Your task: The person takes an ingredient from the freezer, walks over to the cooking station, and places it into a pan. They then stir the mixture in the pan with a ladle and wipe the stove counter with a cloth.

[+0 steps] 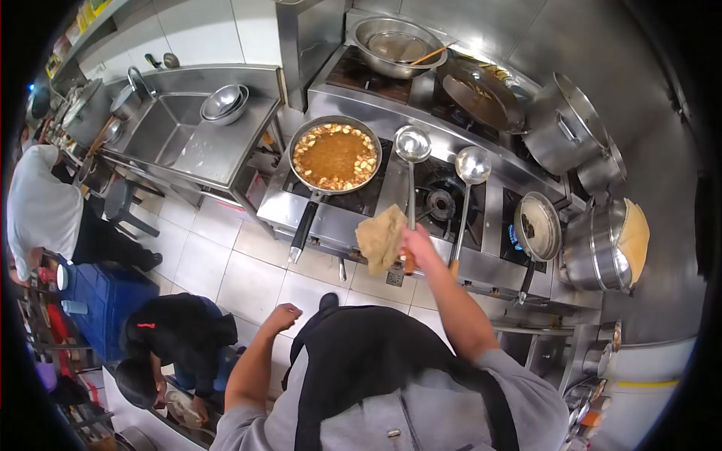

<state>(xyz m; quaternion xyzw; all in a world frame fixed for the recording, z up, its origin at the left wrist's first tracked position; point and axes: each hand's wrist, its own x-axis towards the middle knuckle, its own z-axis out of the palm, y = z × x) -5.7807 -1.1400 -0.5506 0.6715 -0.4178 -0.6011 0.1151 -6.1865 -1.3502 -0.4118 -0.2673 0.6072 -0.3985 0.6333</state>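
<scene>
My right hand (pixel 420 246) is closed on a beige cloth (pixel 381 239) in front of the stove. It overlaps the handle of a ladle (pixel 413 144), whose wooden end shows just below my fingers. A second ladle (pixel 473 165) lies to the right, its bowl up on the stove. On the left burner stands a frying pan (pixel 336 155) of brown liquid, with pale pieces ringed around its edge and its black handle towards me. My left hand (pixel 284 317) hangs low over the floor, fingers curled in, with nothing visible in it.
A smaller pan (pixel 538 225) sits over a lit blue flame at right, beside a large steel pot (pixel 598 248). Behind are a steel bowl (pixel 396 68), a wok (pixel 479 94) and a stockpot (pixel 565 124). A sink (pixel 169 128) stands left. Two people (pixel 177 331) (pixel 45 203) work at left.
</scene>
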